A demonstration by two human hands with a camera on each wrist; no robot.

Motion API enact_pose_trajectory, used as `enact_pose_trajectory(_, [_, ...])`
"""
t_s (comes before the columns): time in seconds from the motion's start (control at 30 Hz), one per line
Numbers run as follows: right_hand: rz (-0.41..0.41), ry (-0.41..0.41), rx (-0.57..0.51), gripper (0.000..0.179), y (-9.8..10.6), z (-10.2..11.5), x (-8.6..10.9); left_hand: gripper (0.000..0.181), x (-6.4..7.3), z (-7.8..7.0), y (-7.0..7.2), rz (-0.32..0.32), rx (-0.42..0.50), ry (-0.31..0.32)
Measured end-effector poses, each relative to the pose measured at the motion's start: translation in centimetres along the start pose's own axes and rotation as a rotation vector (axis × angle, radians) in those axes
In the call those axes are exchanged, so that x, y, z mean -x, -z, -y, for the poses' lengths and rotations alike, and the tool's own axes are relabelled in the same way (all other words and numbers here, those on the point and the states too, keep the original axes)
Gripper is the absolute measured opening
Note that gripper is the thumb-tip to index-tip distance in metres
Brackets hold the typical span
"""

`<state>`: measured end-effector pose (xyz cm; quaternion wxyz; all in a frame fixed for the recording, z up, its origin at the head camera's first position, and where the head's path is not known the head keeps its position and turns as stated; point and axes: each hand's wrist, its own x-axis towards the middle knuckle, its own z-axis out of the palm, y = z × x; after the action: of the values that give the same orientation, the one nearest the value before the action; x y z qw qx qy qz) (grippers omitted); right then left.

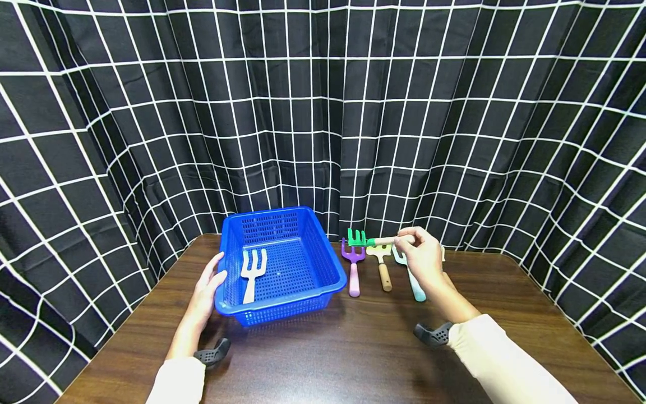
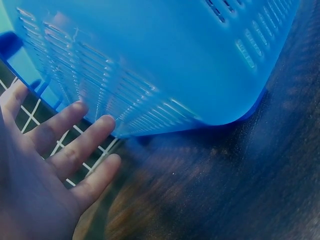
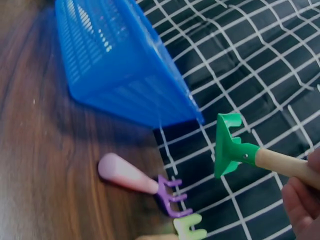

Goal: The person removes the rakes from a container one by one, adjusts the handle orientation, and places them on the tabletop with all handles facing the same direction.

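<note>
My right hand (image 1: 423,257) holds a small green hand rake (image 1: 358,238) by its wooden handle, raised above the tools at the back of the table. In the right wrist view its green head (image 3: 229,150) points toward the basket. My left hand (image 1: 204,293) is at the left side of a blue plastic basket (image 1: 287,303); in the left wrist view its fingers (image 2: 82,145) are spread and nearly straight, fingertips right at the slotted wall. Inside the basket a white hand fork (image 1: 253,271) leans toward the near left corner.
Right of the basket lie a purple fork with pink handle (image 1: 354,275), a yellow-green rake with wooden handle (image 1: 384,275) and a light blue fork (image 1: 416,287), partly behind my right hand. A black curtain with white grid lines (image 1: 313,123) hangs behind the brown table (image 1: 323,359).
</note>
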<state>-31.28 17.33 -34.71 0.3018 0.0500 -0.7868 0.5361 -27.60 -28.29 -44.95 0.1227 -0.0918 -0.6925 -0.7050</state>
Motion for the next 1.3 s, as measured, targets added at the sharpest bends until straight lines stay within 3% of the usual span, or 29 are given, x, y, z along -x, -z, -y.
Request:
enact_pose_trajectory(0.13, [-0.043, -0.029, 0.069, 0.014, 0.6, -1.1, -0.2, 0.05, 0.0, 0.0, 0.0, -0.008, -0.005, 0.0])
enact_pose_trajectory(0.33, [-0.128, 0.01, 0.179, 0.013, 1.8, -2.9, -0.3, 0.051, 0.0, 0.0, 0.0, -0.006, -0.034, -0.018])
enact_pose_trajectory(0.5, [-0.17, -0.015, 0.25, 0.014, 2.9, -4.0, -0.1, 0.05, -0.1, 0.1, -0.1, -0.016, -0.038, -0.013])
enact_pose_trajectory(0.97, [-0.265, -0.004, 0.32, 0.014, 5.5, -6.1, -0.6, 0.051, -0.1, 0.2, 0.1, -0.029, -0.026, 0.012])
enact_pose_trajectory(1.3, [-0.339, -0.07, 0.363, 0.018, 7.6, -8.6, -1.3, 0.051, -0.2, 0.3, 0.2, -0.023, -0.044, 0.024])
